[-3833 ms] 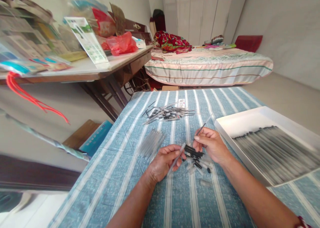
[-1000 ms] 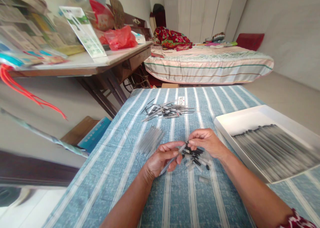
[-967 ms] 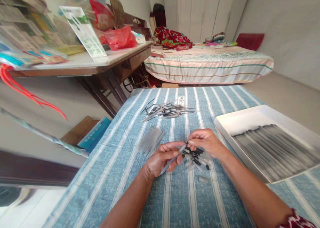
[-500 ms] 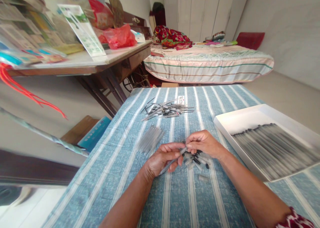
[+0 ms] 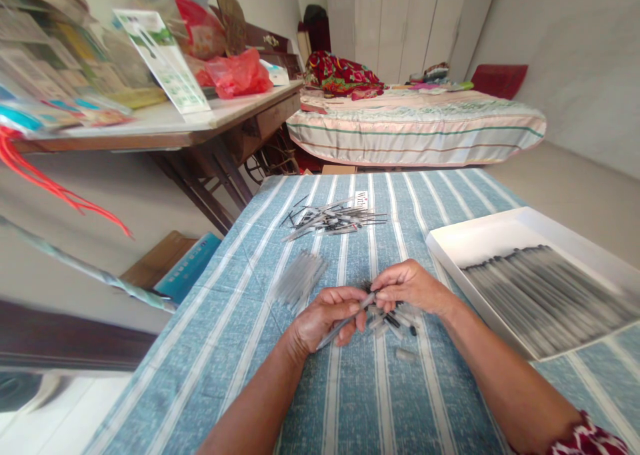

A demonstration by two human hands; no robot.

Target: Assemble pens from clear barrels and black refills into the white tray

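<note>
My left hand point(image 5: 327, 315) is closed around a slim grey translucent pen point(image 5: 336, 332), which slants up toward the right. At the pen's upper end, my right hand point(image 5: 407, 287) pinches with thumb and fingertips; those fingers hide the tip. Beneath and beside the right hand lies a heap of small clear and black pen caps and plugs point(image 5: 393, 320), partly covered by it. One loose clear cap point(image 5: 405, 354) sits nearer to me. Left of the hands is a bundle of clear pen barrels point(image 5: 301, 276). Farther back, thin ink refills point(image 5: 333, 218) are piled loosely.
On the right stands a white open box point(image 5: 450, 258) with a row of grey pens point(image 5: 550, 288). Everything rests on a blue striped tablecloth point(image 5: 240, 348). A cluttered side table point(image 5: 150, 135) is at the left, and a bed point(image 5: 420, 122) lies beyond the table's far edge.
Both hands keep nearly the same place and grip on the pen. The view has shifted very slightly.
</note>
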